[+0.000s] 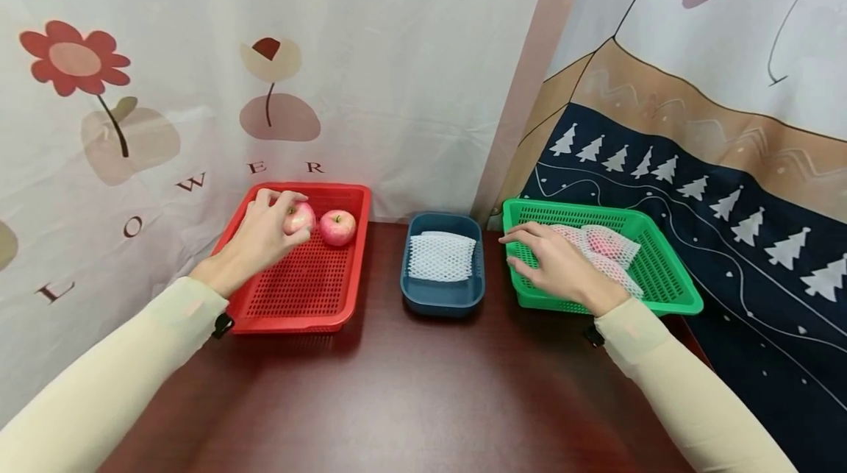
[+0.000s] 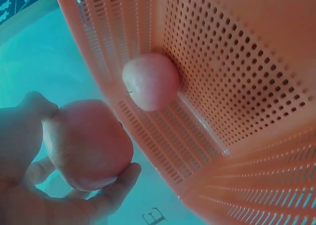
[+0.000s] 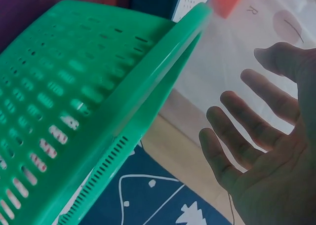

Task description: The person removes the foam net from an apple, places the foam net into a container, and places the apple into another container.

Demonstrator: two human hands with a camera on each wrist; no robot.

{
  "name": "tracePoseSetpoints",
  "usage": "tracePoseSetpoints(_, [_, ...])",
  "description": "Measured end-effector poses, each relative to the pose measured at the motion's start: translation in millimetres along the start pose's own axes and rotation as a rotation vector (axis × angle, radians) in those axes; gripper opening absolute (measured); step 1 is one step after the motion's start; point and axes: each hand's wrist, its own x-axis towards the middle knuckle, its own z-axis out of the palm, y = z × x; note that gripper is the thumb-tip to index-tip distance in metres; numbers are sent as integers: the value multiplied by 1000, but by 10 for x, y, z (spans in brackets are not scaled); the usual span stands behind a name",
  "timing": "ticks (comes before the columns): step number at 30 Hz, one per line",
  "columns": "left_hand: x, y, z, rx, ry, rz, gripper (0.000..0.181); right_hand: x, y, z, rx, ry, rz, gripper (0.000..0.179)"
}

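My left hand (image 1: 263, 232) grips a pink-red apple (image 2: 91, 143) between thumb and fingers, over the red basket (image 1: 289, 324). A second apple (image 1: 337, 228) lies inside that basket near its back right corner. Over the left part of the green basket (image 1: 675, 304), my right hand (image 1: 552, 261) is spread with nothing in it; the right wrist view shows its fingers (image 3: 247, 116) apart and loosely extended. Several apples in white foam nets (image 1: 605, 243) lie in the green basket, partly hidden behind the right hand and forearm.
Between the two baskets stands a small dark blue bin (image 1: 442, 304) holding a stack of flat white foam nets (image 1: 441, 257). All three containers are on a dark red-brown table (image 1: 423, 399). A printed curtain (image 1: 410, 76) hangs right behind them.
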Motion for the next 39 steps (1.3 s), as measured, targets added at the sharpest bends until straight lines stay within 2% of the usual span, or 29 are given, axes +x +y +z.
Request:
tracePoseSetpoints(4, [43,-29,-55,11,-4,-22,55,-13,24,-36,6,6,8,40])
tracePoseSetpoints(8, [97,-13,-91,26,-35,-42,59,-45,53,-95,7,0,30,40])
tracePoseSetpoints(14, [190,-2,-97,31,-49,-27,55,-98,137,-201,10,-10,50,38])
tracePoseSetpoints(21, [302,-89,-86,53,-59,-38,54,-141,248,-220,10,-4,66,38])
tracePoseSetpoints(28, [402,-200,-22,44,-142,-76,57,-173,302,-175,6,-33,112,39])
tracePoseSetpoints(39, [502,-307,34,96,-257,-128,60,-170,368,-163,21,-13,111,39])
